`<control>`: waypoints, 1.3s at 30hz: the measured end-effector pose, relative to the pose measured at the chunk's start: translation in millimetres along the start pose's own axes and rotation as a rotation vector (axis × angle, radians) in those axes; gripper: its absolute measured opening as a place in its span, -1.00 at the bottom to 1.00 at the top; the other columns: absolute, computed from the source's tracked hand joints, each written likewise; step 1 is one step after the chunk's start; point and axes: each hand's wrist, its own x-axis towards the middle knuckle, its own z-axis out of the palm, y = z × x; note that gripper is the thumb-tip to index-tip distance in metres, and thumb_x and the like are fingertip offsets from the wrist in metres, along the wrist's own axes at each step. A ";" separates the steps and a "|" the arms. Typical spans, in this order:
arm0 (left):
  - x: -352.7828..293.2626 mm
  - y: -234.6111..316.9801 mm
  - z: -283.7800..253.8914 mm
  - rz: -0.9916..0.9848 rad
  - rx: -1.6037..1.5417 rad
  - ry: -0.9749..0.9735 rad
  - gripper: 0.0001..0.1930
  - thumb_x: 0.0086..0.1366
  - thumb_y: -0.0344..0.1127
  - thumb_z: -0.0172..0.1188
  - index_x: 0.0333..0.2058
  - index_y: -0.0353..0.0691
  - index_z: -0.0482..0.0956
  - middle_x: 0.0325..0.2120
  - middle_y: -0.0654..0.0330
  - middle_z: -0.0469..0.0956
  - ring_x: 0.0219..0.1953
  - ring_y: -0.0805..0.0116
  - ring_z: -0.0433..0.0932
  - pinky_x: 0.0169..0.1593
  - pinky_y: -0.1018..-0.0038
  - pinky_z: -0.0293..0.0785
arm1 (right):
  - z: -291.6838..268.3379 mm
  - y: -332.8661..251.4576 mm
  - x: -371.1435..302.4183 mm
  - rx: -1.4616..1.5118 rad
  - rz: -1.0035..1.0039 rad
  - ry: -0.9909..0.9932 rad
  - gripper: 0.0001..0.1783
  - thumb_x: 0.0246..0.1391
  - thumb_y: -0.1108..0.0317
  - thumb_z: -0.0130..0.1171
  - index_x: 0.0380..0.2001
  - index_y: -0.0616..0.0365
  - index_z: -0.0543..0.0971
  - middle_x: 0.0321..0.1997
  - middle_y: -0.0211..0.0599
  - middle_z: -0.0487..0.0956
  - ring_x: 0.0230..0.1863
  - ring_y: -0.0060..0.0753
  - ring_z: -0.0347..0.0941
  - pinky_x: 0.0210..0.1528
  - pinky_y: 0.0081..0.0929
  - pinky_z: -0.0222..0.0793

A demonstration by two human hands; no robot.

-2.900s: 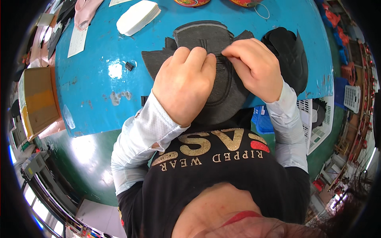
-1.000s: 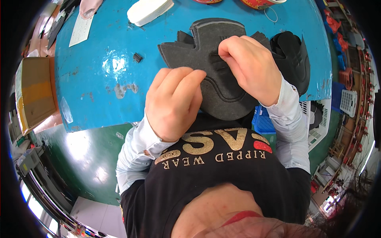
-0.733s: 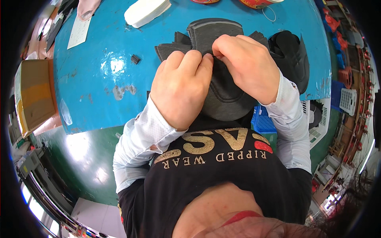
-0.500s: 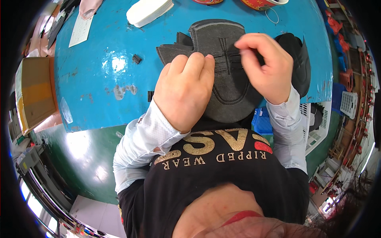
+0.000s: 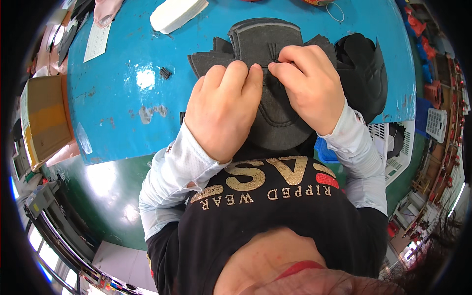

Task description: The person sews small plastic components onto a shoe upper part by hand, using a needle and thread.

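Observation:
A stack of dark grey padded pieces [image 5: 268,37], with a rounded stitched curve and pointed side flaps, lies in front of me at the table's near edge. Several thin black strips [image 5: 272,49] rest on its top. My left hand [image 5: 223,105] is over the stack's left part, fingers bent and thumb pressed to the index finger. My right hand [image 5: 309,88] pinches close beside it. One thin black strip seems to run between the two sets of fingertips, low over the top piece; the fingers partly hide it.
Black moulded pieces [image 5: 361,73] sit to the right on the blue table [image 5: 113,98]. Left of the stack lies a small black bundle [image 5: 165,73]. Farther back are a white stack [image 5: 178,14] and a paper sheet [image 5: 97,42]. A cardboard box [image 5: 44,115] stands at the left, a white crate [image 5: 400,152] at the lower right.
My right hand has moved left and down, from above the stack to beside my left fingertips, and its pinch has closed. My left hand has shifted slightly left.

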 end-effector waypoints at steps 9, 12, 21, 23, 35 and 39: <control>-21.3 -1.7 2.5 -0.194 -0.607 0.253 -0.64 0.09 -0.62 0.26 -0.08 -0.33 0.53 -0.26 0.15 0.47 -0.27 0.34 0.48 -0.20 0.51 0.45 | -18.4 -12.9 -17.0 0.476 0.345 0.280 -0.71 -0.05 0.72 0.16 -0.24 0.21 0.62 -0.23 -0.23 0.60 -0.31 -0.41 0.56 -0.25 -0.53 0.47; -37.1 8.7 5.0 -0.359 -1.390 0.321 -0.55 0.13 -0.67 0.31 0.00 -0.31 0.44 -0.16 0.16 0.42 -0.21 0.44 0.42 -0.09 0.54 0.40 | -25.9 -42.4 -22.0 0.948 0.434 0.055 -0.76 -0.01 0.62 0.29 -0.22 0.22 0.59 -0.25 -0.27 0.61 -0.34 -0.49 0.56 -0.26 -0.57 0.47; -35.6 15.7 4.8 -0.030 -1.244 0.316 -0.71 0.05 -0.52 0.43 -0.23 -0.29 0.59 -0.35 0.16 0.57 -0.34 0.30 0.53 -0.27 0.43 0.45 | -23.4 -65.7 -36.5 1.604 0.683 -0.059 -0.77 0.15 0.63 0.20 -0.14 0.24 0.46 -0.19 -0.38 0.55 -0.16 -0.66 0.50 -0.10 -0.66 0.44; -32.5 16.9 1.8 0.007 -1.226 0.328 -0.75 0.02 -0.51 0.45 -0.30 -0.29 0.62 -0.41 0.17 0.60 -0.39 0.28 0.55 -0.33 0.43 0.45 | -22.4 -64.5 -37.7 1.632 0.695 -0.090 -0.77 0.15 0.64 0.19 -0.13 0.25 0.45 -0.17 -0.39 0.53 -0.14 -0.66 0.49 -0.08 -0.67 0.43; -34.4 13.9 -6.2 0.003 -1.023 0.201 -0.60 0.11 -0.61 0.31 -0.03 -0.31 0.62 -0.29 0.14 0.50 -0.31 0.30 0.52 -0.26 0.47 0.47 | -21.8 -62.6 -35.5 1.395 0.526 0.076 -0.78 0.13 0.71 0.13 -0.20 0.25 0.42 -0.16 -0.24 0.57 -0.17 -0.55 0.53 -0.11 -0.58 0.49; -33.2 12.4 -6.3 0.074 -0.941 0.210 -0.62 0.12 -0.66 0.26 -0.04 -0.33 0.61 -0.30 0.09 0.53 -0.30 0.26 0.53 -0.23 0.44 0.46 | -26.9 -59.3 -34.3 1.135 0.447 0.004 -0.78 0.13 0.71 0.13 -0.21 0.22 0.41 -0.17 -0.27 0.55 -0.18 -0.58 0.51 -0.12 -0.62 0.45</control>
